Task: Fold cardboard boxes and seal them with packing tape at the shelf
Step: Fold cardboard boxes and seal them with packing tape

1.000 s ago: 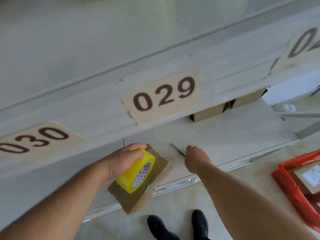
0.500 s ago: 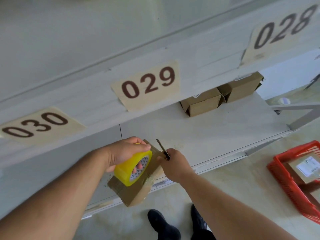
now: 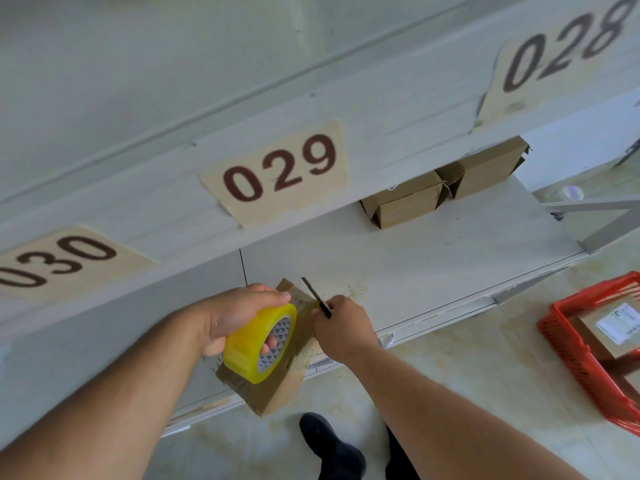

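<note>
Now your left hand [image 3: 239, 315] grips the tape roll [image 3: 260, 342] on the box [image 3: 277, 393]; your right hand [image 3: 341, 327] pinches the blade [image 3: 317, 296]. Keep tape taut, slice cleanly away from fingers.

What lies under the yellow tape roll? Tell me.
A cardboard box at the shelf edge, its top taped. The tape roll, gripped by the left hand, covers part of the top.
</note>
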`<state>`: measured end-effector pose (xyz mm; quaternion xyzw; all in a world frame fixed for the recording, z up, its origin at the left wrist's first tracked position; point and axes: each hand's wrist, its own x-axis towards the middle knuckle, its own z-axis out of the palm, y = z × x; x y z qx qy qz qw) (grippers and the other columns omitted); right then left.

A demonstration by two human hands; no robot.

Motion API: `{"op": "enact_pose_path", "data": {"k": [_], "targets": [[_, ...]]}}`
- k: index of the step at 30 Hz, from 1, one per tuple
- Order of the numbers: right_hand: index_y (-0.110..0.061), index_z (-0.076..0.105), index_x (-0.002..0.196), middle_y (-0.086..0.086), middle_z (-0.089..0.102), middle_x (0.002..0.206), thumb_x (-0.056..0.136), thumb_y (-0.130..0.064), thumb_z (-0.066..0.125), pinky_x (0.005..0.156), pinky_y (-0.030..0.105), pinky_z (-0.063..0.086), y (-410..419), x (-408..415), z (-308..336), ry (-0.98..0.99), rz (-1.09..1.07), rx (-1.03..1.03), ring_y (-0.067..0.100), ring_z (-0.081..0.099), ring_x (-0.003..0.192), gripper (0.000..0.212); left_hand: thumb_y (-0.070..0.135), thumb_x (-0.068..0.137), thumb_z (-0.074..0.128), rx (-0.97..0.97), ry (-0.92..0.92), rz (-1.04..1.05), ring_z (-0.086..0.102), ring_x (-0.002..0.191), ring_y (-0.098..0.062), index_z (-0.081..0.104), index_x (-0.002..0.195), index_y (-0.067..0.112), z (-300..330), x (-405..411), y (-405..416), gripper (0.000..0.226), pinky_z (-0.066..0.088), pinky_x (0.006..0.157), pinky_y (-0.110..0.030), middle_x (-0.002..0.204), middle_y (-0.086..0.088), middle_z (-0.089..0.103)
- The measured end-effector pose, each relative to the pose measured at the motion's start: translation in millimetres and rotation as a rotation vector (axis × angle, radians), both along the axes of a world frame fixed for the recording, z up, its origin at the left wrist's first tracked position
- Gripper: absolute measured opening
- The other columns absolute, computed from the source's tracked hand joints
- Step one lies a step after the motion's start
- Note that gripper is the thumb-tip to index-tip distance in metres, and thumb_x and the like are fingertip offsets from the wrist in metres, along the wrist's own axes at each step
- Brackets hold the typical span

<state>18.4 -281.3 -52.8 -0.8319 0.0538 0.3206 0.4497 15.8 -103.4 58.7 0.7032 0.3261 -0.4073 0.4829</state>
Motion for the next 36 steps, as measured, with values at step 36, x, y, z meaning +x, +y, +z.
{"op": "enact_pose_path", "data": {"k": [36], "targets": [[-0.016,0.051,0.097,0.007,0.067,0.094,0.111,-0.034,0.032,0.058,0.034,0.037,-26,-33,37,-0.264,0.337,-0.24,0.028,0.061,0.079,0.03,0.033,0.08,0.073,-0.063,-0.14,0.005,0.068,0.07,-0.029,0.062,0.121,0.002,-15,-2,2,0.052,0.059,0.071,-0.037,0.09,-0.023,0.073]]}}
